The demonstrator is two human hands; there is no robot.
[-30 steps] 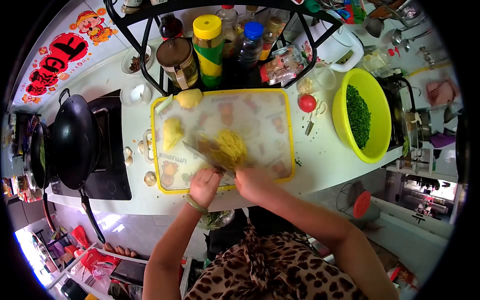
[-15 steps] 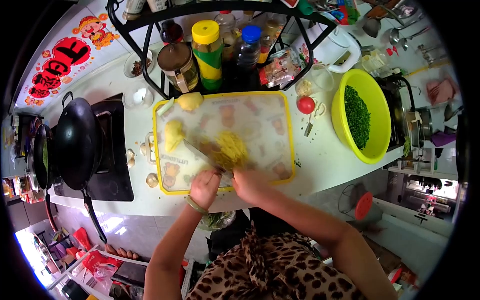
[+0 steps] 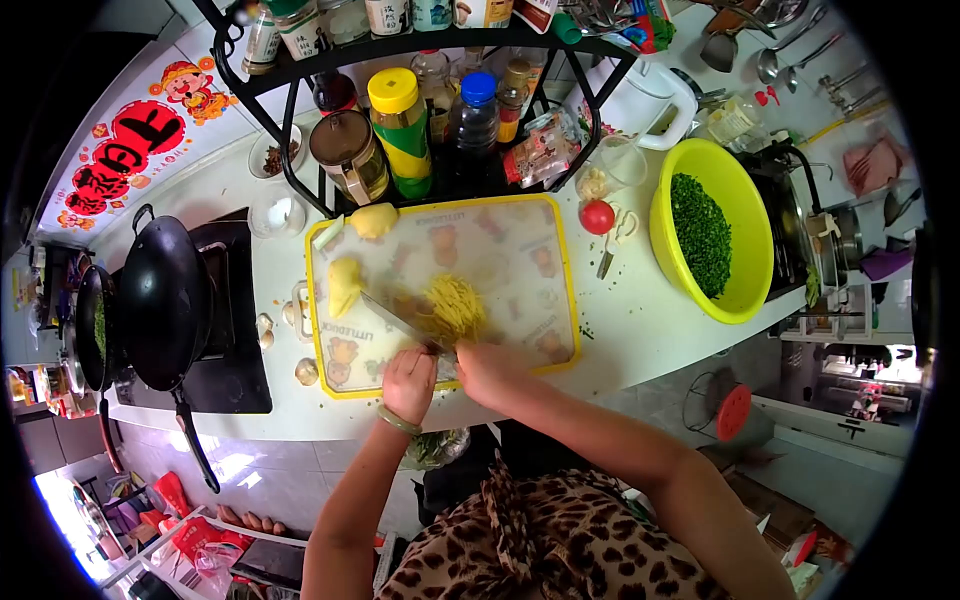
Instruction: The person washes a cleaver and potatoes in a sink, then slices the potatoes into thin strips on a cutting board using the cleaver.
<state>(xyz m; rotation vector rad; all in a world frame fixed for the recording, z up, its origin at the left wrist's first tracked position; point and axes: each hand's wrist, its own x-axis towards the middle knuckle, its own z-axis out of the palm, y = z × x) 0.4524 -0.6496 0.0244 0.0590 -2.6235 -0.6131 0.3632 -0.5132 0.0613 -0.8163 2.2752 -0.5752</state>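
Near the front edge of the yellow-rimmed cutting board (image 3: 573, 300), my right hand (image 3: 490, 375) is closed at the near end of a kitchen knife (image 3: 395, 315). The blade points to the far left, and the handle is hidden. My left hand (image 3: 408, 384), with a pale bangle at its wrist, is curled against the blade's near end; whatever its fingers hold cannot be made out. Just beyond the blade lies a heap of thin yellow shreds (image 3: 455, 303). Two peeled yellow pieces, resembling potato, rest on the board: one (image 3: 344, 287) left of the knife, another (image 3: 374, 220) at the far edge.
At left, a black wok (image 3: 160, 300) sits by the cooktop (image 3: 235, 350). Behind the board stands a black rack (image 3: 400, 57) of bottles and jars. A tomato (image 3: 597, 217), a small peeler-like tool (image 3: 606, 262) and a yellow-green basin (image 3: 762, 235) of chopped greens are at right.
The whole view has shifted slightly, bringing more of the rack's upper shelf into sight. Both hands stay together at the knife; my right hand was blurred by motion before and is sharper now.
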